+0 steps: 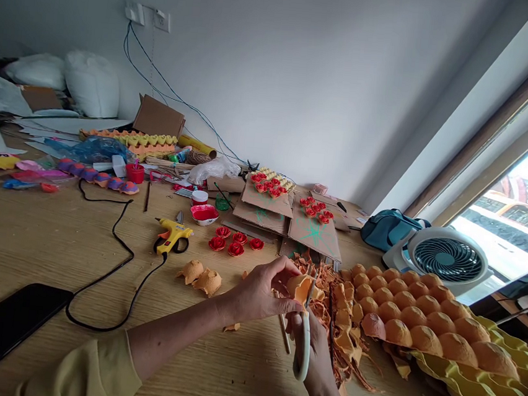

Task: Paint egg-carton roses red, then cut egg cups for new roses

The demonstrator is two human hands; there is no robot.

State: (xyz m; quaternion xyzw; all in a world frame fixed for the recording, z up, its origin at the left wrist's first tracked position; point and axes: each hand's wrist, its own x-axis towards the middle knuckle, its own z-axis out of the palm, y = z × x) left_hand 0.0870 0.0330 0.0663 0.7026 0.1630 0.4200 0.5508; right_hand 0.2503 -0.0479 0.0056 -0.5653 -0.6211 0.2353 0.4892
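An orange egg carton cup (299, 287) is pinched between the thumb and fingers of my left hand (264, 292). My right hand (314, 345) grips white-handled scissors (304, 351), whose blades point up and away at the cup's right edge. Below and right of the hands lies a heap of torn orange carton scraps (345, 324). Two cut orange cups (207, 281) rest on the table left of my left hand. Beyond them sits a group of red paper roses (235, 247). A thin wooden stick (286, 337) lies under the hands.
Stacked egg trays (421, 313) fill the right side, near a fan (449, 256) and a blue bag (387, 227). A yellow glue gun (172, 236) with a black cord and a black phone (8, 329) lie left. Cardboard pieces (318, 237) carry more red roses behind.
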